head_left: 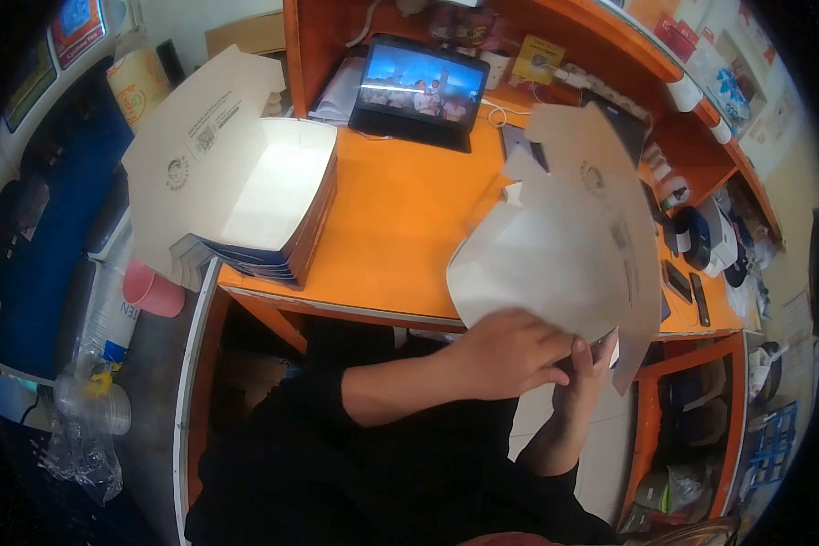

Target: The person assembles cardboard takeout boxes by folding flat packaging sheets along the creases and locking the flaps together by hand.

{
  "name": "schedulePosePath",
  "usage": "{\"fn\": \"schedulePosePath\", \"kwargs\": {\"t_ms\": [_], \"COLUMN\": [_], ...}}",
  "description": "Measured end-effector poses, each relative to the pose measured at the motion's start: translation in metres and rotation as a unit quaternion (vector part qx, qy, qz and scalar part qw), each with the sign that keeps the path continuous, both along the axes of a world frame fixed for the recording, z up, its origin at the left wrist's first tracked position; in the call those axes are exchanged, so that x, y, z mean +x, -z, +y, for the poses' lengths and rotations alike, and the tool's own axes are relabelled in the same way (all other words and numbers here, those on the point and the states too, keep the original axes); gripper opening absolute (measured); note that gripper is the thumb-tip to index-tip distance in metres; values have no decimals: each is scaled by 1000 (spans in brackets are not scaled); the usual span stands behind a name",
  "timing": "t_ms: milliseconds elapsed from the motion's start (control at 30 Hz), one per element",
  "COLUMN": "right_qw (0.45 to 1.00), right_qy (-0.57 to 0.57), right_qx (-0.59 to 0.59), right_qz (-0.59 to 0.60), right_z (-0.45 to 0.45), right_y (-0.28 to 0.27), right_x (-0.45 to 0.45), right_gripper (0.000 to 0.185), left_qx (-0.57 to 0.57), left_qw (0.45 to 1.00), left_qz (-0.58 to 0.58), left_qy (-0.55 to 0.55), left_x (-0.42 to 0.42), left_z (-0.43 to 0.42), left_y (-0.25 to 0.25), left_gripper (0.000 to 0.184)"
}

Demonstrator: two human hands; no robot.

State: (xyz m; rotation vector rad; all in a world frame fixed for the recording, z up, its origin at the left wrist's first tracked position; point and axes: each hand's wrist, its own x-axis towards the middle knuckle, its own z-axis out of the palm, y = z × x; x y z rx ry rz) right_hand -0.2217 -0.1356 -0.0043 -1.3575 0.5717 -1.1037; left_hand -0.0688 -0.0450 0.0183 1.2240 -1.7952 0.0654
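Observation:
A partly folded cardboard food box (541,255) leans over the front edge of the orange table, its pale inside facing up and its printed lid flap (601,182) raised on the right. At its near corner my left hand (511,353) has its fingers curled in against the cardboard. Close beside it, my right hand (581,371) pinches the corner flap between thumb and fingers. The fingertips of both hands nearly meet, and the exact fold between them is partly hidden. To the left stands a stack of nested boxes (278,191) of the same kind, with their lids open.
A tablet (419,86) playing video stands at the back of the orange table (387,227). Phones (676,280) lie at the right. A pink cup (153,288) and clear plastic wrapping (86,446) are at the left. An orange shelf (555,36) runs along the back.

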Motion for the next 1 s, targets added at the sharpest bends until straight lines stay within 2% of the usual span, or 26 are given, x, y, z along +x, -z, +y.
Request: {"fn": "schedulePosePath", "kwargs": {"t_ms": [33,67,133,200,233,333,433,467,533,633,667,767,833,900,967,1000], "right_qw": [1000,999,997,990,993,996,995,994,996,999,999,987,970,972,983,986], "right_qy": [-5,-15,-52,-59,-67,-74,-49,-42,-48,-14,-27,-86,-117,-130,-133,-127], "right_qx": [7,-33,-49,-74,-48,-10,49,66,67,22,10,115,174,143,52,28], "right_qz": [14,-5,42,106,86,56,78,80,39,34,19,-75,-126,-135,-112,-103], "right_z": [-1,-11,-27,-22,-18,-17,-19,-18,-12,-2,-3,-30,-43,-42,-28,-27], "right_y": [-3,1,6,-10,-12,-7,1,4,10,12,18,65,82,80,59,56], "right_x": [0,-4,-23,-20,-17,-8,3,5,10,24,24,21,16,16,16,16], "right_gripper": [88,84,91,97,98,101,102,102,101,93,89,58,48,49,59,58], "left_qx": [-33,-66,-89,-106,-114,-103,-84,-55,6,-14,46,-9,-8,10,51,49], "left_qw": [998,991,958,937,924,919,912,921,928,943,933,944,942,939,942,945], "left_qz": [-18,-36,-75,-84,-88,-74,-12,41,147,153,196,36,194,213,98,103], "left_qy": [-54,-108,-262,-323,-354,-373,-401,-382,-343,-294,-298,-329,-274,-269,-317,-306], "left_x": [9,24,52,75,81,86,90,89,86,76,70,81,84,83,75,74], "left_z": [3,11,25,27,27,29,38,38,41,43,45,38,34,36,52,56], "left_y": [-3,-15,-34,-33,-30,-25,-23,-21,-18,-8,-7,33,64,49,15,7], "left_gripper": [38,39,39,39,39,26,16,14,11,9,11,14,16,19,21,23]}}
